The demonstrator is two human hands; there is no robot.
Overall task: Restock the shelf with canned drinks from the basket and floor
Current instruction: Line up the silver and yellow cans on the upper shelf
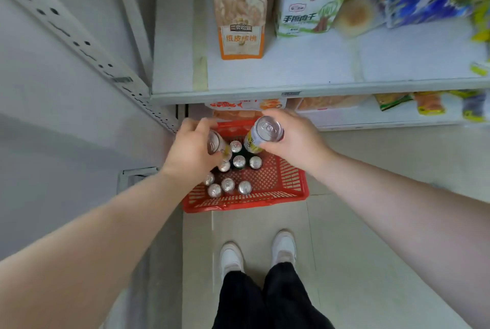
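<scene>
two cans clear of the red basket [291, 188], one per hand, ready for the shelf [291, 71].
right can [266, 131] tilted, lid toward the camera, above the basket's far edge, wrapped by the curled fingers of the right hand [297, 140]; left can [215, 143] above the far left corner, gripped round its body by the curled fingers of the left hand [189, 149]. more cans [228, 185] upright in the basket's left half. best lifted straight up past the shelf's front edge, turned upright before landing, set base-flat on the bare patch near the front left corner, ahead of the orange bag [242, 24], clear of the green box [310, 5]; no letting go until each base sits flat.
</scene>
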